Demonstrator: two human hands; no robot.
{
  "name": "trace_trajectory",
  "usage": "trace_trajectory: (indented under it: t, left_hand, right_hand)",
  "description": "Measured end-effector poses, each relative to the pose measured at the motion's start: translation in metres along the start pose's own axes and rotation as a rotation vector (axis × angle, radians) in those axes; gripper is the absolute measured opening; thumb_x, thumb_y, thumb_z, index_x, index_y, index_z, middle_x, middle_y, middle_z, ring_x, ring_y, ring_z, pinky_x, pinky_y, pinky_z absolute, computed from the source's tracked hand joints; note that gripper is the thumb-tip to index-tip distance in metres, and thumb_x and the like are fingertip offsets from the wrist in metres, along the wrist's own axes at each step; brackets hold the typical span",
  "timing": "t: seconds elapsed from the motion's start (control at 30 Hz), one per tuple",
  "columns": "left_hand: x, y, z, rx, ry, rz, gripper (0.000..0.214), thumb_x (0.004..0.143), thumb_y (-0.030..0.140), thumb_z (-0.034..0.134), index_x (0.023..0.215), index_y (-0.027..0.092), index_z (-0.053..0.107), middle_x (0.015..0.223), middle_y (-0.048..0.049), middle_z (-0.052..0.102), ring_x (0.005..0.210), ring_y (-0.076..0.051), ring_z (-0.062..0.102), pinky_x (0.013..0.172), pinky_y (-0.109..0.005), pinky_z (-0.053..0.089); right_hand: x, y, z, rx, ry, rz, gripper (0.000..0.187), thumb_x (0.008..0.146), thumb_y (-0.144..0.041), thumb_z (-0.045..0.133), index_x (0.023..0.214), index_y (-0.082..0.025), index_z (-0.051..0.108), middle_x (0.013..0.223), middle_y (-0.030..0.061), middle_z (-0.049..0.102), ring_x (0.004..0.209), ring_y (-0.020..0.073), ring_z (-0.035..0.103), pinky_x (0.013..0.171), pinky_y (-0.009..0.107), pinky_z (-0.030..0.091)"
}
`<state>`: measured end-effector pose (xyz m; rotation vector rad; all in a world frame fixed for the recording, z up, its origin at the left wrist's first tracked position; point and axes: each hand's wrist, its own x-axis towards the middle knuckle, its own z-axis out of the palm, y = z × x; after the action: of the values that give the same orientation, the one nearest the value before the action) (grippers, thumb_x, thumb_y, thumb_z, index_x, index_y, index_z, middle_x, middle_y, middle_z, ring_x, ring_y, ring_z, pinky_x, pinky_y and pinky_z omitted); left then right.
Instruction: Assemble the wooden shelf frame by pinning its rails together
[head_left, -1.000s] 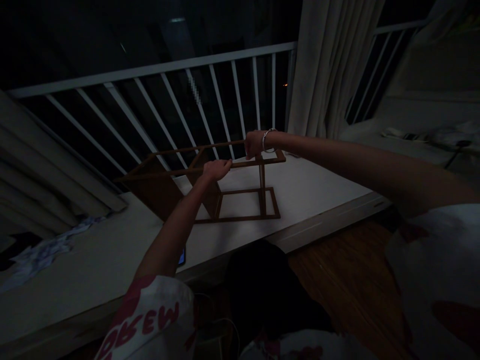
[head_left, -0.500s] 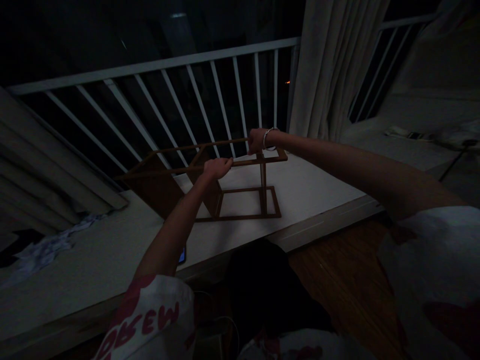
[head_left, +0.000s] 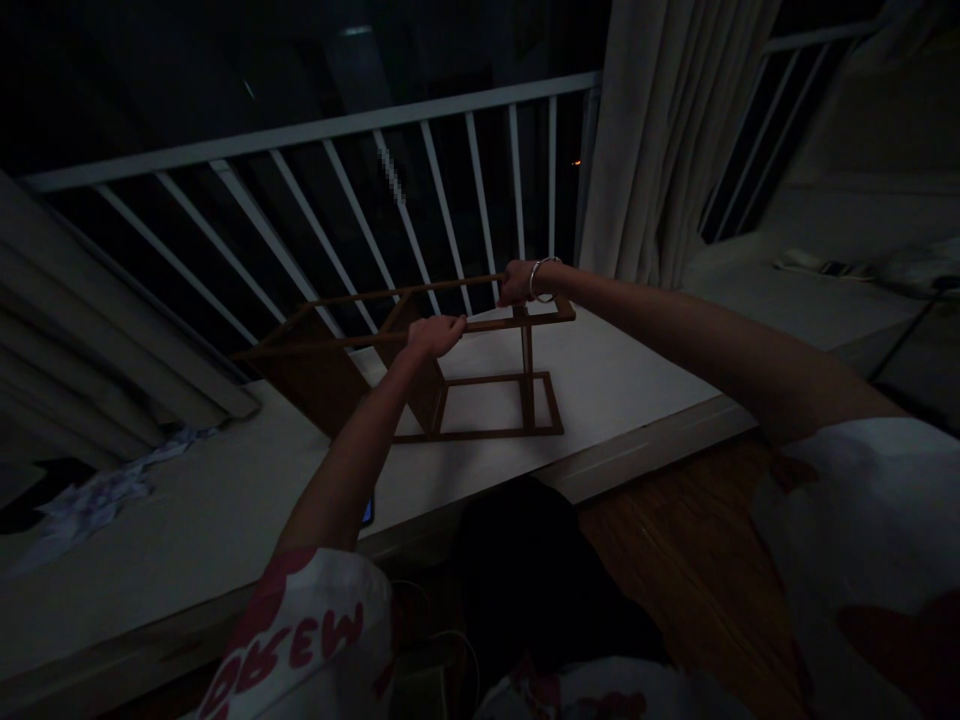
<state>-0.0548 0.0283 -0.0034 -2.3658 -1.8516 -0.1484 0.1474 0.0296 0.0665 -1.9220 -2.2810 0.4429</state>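
Note:
A brown wooden shelf rack (head_left: 499, 435) lies on its side on the pale window ledge, its board ends to the left and its bare frame to the right. My left hand (head_left: 437, 335) is closed around the upper near rail at about mid-length. Over the far upper rail, close to the crosspiece at the right end, my right hand (head_left: 516, 283) is curled with the fingers pointing down. Whatever it pinches is hidden by the fingers. A bracelet (head_left: 534, 280) hangs at the right wrist.
White railing (head_left: 300, 135) runs behind the rack, with curtains (head_left: 637, 140) at both sides. A phone (head_left: 367, 510) lies by my left forearm at the ledge edge. Crumpled papers (head_left: 105, 500) are at the left. Wooden floor (head_left: 675, 520) lies below; the room is dim.
My right hand has shifted slightly to the right and its wrist has turned a little, so the bracelet sits differently. My left hand and the rack stay in place.

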Motion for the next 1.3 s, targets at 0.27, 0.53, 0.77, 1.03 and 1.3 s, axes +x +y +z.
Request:
trace_trajectory:
  t: [0.27,0.53,0.77,1.03,1.3]
  left_hand:
    - [-0.002,0.002,-0.004,-0.002,-0.005,-0.007,0.064,0.084,0.057,0.012,0.101,0.025,0.065,0.102,-0.0077,0.065,0.097,-0.028,0.058,0.083,-0.039,0.04]
    - [-0.002,0.003,-0.005,0.011,-0.019,-0.023,0.062,0.084,0.057,0.014,0.099,0.025,0.065,0.104,-0.0064,0.065,0.099,-0.027,0.057,0.085,-0.037,0.04]
    - [-0.001,0.001,-0.004,0.007,-0.018,-0.012,0.062,0.084,0.057,0.014,0.098,0.024,0.065,0.104,-0.0072,0.065,0.097,-0.028,0.058,0.083,-0.039,0.04]
    - [-0.003,0.002,-0.005,0.002,0.002,-0.008,0.064,0.084,0.056,0.013,0.1,0.024,0.065,0.103,-0.008,0.065,0.098,-0.028,0.058,0.083,-0.039,0.041]
    - [-0.002,0.002,0.001,-0.007,0.029,-0.054,0.064,0.083,0.059,0.015,0.101,0.024,0.065,0.102,-0.0093,0.066,0.097,-0.027,0.058,0.084,-0.037,0.04]
  right_hand:
    - [0.013,0.006,0.003,0.047,0.07,-0.01,0.025,0.059,-0.034,0.074,0.062,-0.013,0.061,0.051,0.004,0.051,0.074,0.0227,0.057,0.064,0.036,0.047]
    - [0.013,0.014,0.003,0.089,0.085,0.085,0.018,0.062,-0.025,0.071,0.064,-0.011,0.06,0.054,0.0051,0.053,0.064,0.0185,0.056,0.056,0.031,0.045]
    - [0.021,0.043,0.016,0.252,0.188,0.038,0.015,0.068,-0.024,0.065,0.063,-0.01,0.061,0.062,0.0086,0.059,0.064,0.0172,0.056,0.058,0.03,0.046]
    - [0.014,0.065,0.029,0.33,0.285,-0.036,0.02,0.073,-0.031,0.061,0.069,-0.011,0.061,0.068,0.0073,0.062,0.063,0.013,0.056,0.059,0.026,0.044]
    - [-0.005,0.079,0.038,0.316,0.503,-0.094,0.032,0.069,-0.042,0.062,0.084,-0.013,0.062,0.082,0.0059,0.063,0.072,0.0127,0.055,0.062,0.024,0.041]
